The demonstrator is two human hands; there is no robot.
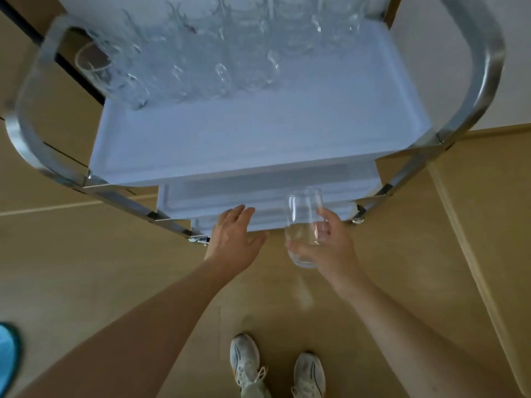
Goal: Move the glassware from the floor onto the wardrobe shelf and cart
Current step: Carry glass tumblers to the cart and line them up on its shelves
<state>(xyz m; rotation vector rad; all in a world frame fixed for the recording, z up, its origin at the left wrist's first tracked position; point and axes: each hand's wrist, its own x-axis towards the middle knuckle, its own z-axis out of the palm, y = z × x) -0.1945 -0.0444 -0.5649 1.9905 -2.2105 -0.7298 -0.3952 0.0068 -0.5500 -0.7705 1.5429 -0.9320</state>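
Head: blurred glasses atop cart

One head-worn wide-angle camera is looking steeply down, sitting close above the cart, taking in floor and shoes below.

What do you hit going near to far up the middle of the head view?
Sneakers → left hand, with the right hand holding a glass → lower cart trays → bare top tray → glassware cluster.
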